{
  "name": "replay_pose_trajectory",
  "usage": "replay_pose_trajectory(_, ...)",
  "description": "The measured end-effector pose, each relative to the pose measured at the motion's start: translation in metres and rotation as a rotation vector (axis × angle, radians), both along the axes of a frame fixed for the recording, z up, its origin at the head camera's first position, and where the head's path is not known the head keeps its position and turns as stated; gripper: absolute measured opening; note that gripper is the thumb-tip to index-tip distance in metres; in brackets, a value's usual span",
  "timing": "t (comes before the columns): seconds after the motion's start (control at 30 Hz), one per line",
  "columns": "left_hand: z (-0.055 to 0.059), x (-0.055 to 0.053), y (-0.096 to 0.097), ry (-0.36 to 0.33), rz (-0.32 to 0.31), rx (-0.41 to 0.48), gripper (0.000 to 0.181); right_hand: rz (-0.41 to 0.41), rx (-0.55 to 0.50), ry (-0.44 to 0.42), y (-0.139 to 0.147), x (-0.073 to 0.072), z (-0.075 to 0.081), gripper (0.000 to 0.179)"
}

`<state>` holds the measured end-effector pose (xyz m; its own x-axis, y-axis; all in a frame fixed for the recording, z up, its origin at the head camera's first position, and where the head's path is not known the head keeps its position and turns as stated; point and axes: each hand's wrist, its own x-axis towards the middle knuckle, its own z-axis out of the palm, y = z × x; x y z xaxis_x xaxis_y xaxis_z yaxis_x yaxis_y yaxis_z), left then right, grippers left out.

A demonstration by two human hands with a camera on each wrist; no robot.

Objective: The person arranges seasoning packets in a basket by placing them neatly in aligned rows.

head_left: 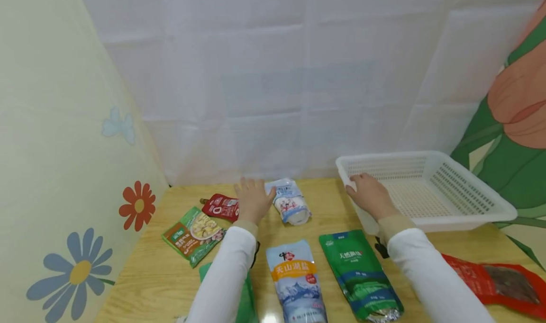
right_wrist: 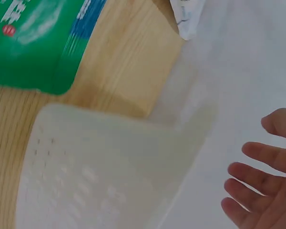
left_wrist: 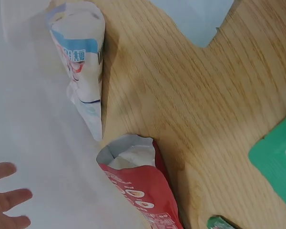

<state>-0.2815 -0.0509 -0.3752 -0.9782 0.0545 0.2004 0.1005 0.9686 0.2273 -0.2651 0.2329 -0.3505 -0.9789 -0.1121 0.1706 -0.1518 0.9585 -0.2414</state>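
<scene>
My left hand (head_left: 253,202), fingers spread, hovers between a red pouch (head_left: 222,207) and a white-and-blue packet (head_left: 290,202). In the left wrist view its fingertips show at the lower left, apart from the red pouch (left_wrist: 145,191) and the white-and-blue packet (left_wrist: 83,52). Over the left rim of a white plastic basket (head_left: 426,226) is my right hand (head_left: 370,195); whether it touches the rim cannot be told. Its fingers are loosely bent and hold nothing in the right wrist view, where the hand (right_wrist: 267,176) appears beside the blurred basket (right_wrist: 95,162).
Nearer me lie an orange-and-blue salt bag (head_left: 296,280), a green salt bag (head_left: 360,275) and another green bag (head_left: 247,299), partly under my left sleeve. A green-and-brown food packet (head_left: 194,235) lies left, a red bag (head_left: 499,282) right. A white cloth (head_left: 264,100) hangs behind the table.
</scene>
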Motion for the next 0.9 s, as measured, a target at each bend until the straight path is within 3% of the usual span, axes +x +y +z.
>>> replay_pose_trajectory(0.3, -0.005, 0.004, 0.008, -0.007, -0.056, -0.105, 0.053, 0.003, 0.015, -0.048, 0.051, 0.034, 0.019, 0.042)
replay_pose_trajectory(0.43, -0.003, 0.007, 0.013, -0.028, -0.112, -0.114, 0.05, 0.014, 0.025, -0.008, 0.075, 0.049, 0.022, 0.039)
replay_pose_trajectory(0.57, 0.0, 0.009, 0.024, -0.008, -0.173, -0.086, 0.045, 0.002, 0.024, 0.002, 0.1, 0.064, 0.023, 0.037)
replay_pose_trajectory(0.73, 0.0, 0.014, 0.05, 0.078, -0.277, -0.08, 0.037, -0.072, 0.041, -0.044, 0.13, 0.084, 0.016, 0.034)
replay_pose_trajectory(0.9, 0.001, 0.024, 0.082, 0.156, -0.354, -0.092, 0.033, -0.16, 0.084, -0.124, 0.157, 0.098, -0.007, 0.034)
